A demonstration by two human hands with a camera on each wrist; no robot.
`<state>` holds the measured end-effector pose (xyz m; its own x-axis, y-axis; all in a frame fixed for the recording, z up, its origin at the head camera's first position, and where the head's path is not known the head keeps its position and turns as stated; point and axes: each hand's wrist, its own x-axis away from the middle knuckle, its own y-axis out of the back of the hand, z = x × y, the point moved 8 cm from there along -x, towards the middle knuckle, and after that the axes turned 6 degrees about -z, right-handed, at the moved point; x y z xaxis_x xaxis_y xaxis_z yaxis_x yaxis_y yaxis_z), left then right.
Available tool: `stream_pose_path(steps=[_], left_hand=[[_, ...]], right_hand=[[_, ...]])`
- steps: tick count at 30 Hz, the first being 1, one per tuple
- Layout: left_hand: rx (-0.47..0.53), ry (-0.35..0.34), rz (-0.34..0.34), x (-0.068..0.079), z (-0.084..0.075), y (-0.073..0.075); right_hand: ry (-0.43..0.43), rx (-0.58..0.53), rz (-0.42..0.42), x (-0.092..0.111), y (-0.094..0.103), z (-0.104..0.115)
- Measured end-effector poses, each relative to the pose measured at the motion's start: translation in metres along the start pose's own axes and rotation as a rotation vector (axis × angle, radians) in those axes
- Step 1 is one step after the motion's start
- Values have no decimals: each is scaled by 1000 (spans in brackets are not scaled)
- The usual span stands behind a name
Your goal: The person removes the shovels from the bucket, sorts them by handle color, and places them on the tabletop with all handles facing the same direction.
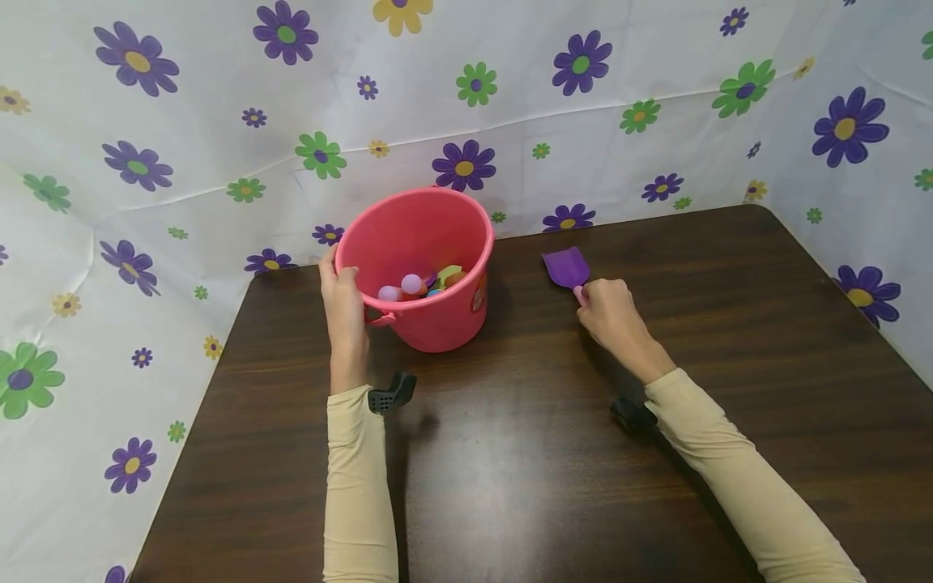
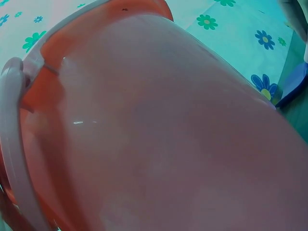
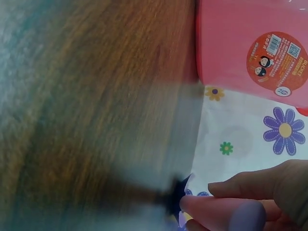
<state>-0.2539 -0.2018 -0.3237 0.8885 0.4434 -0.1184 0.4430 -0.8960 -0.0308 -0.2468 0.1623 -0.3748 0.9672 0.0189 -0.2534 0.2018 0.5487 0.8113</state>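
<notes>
A pink bucket (image 1: 445,324) stands on the table with its mouth tipped toward the near left. Small toys (image 1: 411,285), among them pale purple balls and yellow and orange pieces, lie inside it. My left hand (image 1: 344,312) grips the bucket's rim at the left, above the handle joint; in the left wrist view the bucket wall (image 2: 168,125) fills most of the picture. To the bucket's right, my right hand (image 1: 611,314) holds a toy shovel (image 1: 567,267) by its pink handle (image 3: 216,211). The purple scoop points away toward the back, low over the table.
The dark wooden table (image 1: 496,470) reaches to a flower-print cloth (image 1: 539,121) hanging behind it and along both sides. A round orange label (image 3: 276,62) is stuck on the bucket's side. Black wrist cameras (image 1: 394,393) sit on both sleeves.
</notes>
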Motion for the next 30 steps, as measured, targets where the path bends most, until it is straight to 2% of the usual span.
stream_pose_path(steps=[30], left_hand=[[1, -9, 0, 0, -1, 0]], right_hand=[[97, 22, -8, 7, -18, -4]])
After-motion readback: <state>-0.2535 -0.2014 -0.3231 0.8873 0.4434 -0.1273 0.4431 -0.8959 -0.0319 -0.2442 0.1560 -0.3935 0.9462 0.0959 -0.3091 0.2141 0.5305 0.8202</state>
